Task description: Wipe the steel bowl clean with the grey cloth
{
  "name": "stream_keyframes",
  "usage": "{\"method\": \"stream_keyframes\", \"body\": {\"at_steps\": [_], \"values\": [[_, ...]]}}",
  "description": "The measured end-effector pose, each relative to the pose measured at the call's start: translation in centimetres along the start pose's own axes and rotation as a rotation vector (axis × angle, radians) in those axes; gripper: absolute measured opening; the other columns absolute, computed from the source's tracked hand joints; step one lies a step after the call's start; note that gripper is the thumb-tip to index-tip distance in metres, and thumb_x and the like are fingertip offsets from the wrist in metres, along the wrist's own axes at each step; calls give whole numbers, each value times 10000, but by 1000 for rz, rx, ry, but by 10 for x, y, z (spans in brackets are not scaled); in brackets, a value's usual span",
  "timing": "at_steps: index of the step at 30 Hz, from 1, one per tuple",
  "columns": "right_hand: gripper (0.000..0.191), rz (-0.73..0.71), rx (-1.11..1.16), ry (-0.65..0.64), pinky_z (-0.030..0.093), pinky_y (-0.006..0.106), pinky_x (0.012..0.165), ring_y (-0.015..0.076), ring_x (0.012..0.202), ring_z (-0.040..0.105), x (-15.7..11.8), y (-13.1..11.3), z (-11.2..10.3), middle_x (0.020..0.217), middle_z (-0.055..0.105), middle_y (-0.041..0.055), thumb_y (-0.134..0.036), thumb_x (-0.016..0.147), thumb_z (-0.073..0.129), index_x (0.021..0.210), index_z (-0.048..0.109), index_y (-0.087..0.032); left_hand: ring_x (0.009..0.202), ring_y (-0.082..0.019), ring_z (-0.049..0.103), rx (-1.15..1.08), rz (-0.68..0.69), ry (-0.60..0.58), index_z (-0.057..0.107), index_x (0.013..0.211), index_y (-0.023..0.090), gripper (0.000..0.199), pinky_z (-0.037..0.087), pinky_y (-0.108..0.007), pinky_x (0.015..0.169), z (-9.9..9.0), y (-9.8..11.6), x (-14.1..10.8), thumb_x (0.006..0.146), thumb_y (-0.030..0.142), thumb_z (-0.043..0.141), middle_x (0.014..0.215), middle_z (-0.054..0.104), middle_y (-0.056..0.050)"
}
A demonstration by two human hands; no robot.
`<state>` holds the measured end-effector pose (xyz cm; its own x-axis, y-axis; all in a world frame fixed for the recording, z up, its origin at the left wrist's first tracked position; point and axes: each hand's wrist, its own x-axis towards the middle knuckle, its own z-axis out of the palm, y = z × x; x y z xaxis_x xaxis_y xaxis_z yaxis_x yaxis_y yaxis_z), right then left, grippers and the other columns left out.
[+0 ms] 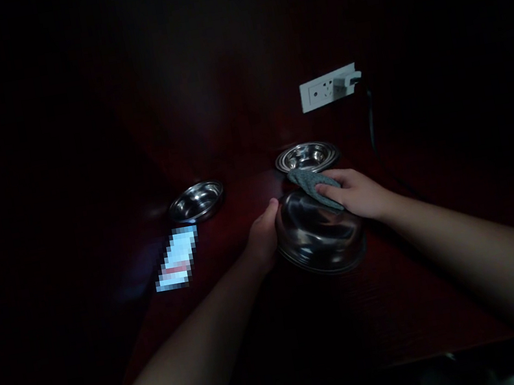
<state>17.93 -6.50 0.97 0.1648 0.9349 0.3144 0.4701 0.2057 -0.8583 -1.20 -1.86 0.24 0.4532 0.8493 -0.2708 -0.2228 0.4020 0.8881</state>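
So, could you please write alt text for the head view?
In dim light, the left hand steadies an upturned steel bowl on a dark red table while the right hand presses a grey cloth on it. Two more steel bowls sit behind, below a wall socket.

2 steel bowls (196, 201) (307, 156) on dark table (269, 322); wall socket (328, 87) w/ plug; blurred card (177, 258).
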Motion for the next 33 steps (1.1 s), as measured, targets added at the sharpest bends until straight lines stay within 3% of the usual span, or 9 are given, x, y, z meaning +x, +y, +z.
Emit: {"method": "stream_keyframes", "body": {"at_steps": [33], "values": [[243,5,-86,3,476,301,645,187,702,636,-2,-5,-1,789,697,31,-384,847,550,856,657,-167,800,-214,693,-7,8,-11,713,830,137,354,491,-336,839,0,0,1,829,478,620,796,742,-100]]}}
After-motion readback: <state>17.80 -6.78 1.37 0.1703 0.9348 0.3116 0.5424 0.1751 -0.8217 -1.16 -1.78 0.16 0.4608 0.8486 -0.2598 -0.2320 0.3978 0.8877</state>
